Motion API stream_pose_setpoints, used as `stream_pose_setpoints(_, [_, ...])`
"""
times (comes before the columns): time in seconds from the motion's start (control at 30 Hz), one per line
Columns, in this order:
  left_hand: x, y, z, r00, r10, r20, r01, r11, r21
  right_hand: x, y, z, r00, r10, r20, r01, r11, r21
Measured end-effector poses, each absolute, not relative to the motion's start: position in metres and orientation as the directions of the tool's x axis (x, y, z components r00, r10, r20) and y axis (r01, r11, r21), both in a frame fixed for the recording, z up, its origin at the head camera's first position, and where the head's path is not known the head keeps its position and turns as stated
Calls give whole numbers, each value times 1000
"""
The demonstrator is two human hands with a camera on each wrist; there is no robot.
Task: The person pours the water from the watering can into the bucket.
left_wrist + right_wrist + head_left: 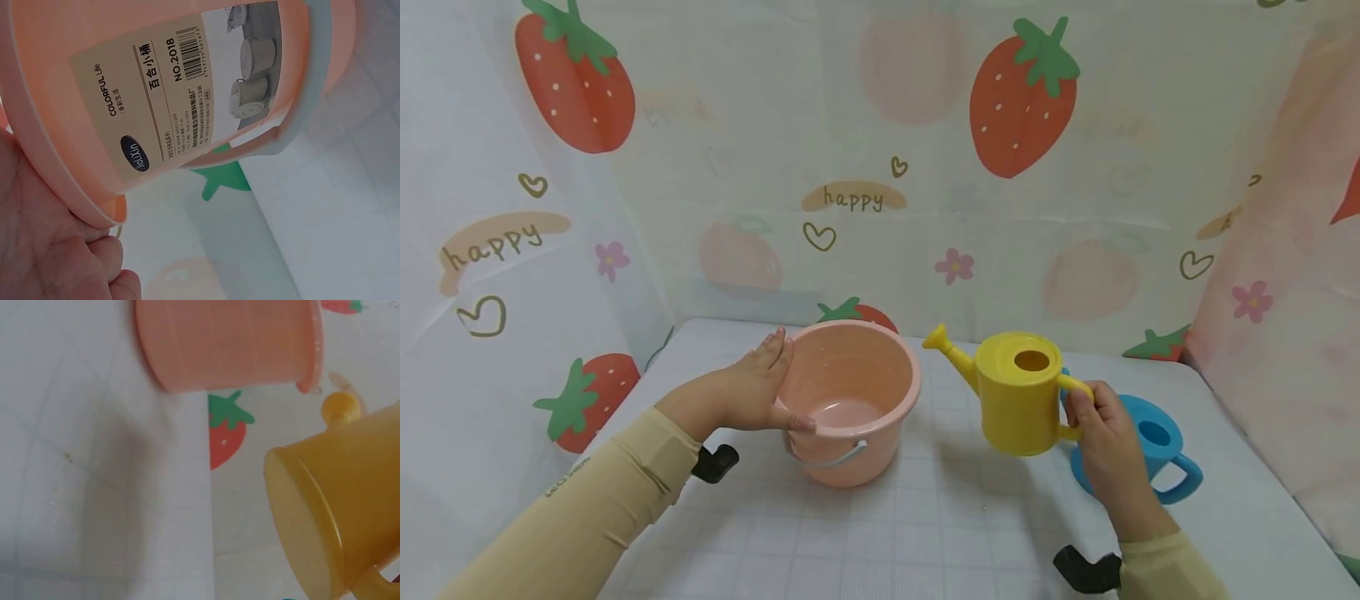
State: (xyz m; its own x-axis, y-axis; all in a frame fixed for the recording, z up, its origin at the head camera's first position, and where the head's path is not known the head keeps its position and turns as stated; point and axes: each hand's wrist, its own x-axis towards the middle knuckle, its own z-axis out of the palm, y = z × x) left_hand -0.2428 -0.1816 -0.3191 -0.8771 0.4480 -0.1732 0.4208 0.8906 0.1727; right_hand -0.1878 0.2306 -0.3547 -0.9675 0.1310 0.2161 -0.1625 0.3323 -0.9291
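Note:
A pink bucket [850, 454] with a pale handle stands upright on the table. My left hand [748, 387] rests against its left rim, fingers extended along the side and thumb at the front rim. In the left wrist view, the palm lies at the rim beside the bucket's printed label [169, 94]. With my right hand [1108, 433] I grip the handle of a yellow watering can [1018, 400]. The can is held up off the table, nearly upright, its spout pointing left toward the bucket. Its base [300, 525] shows in the right wrist view, apart from the bucket.
A blue watering can [1157, 437] stands on the table behind my right hand, partly hidden by it. The white table [925, 533] has a faint grid. Cloth walls [737, 125] with strawberry prints close in the back and both sides.

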Motion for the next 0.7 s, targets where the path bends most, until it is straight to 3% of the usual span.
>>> stream_pose_setpoints(0.7, [-240,-180,-317,-876,455,-158,428,886,178,-203,238,-293,-887,-27,462,-444,328,-834])
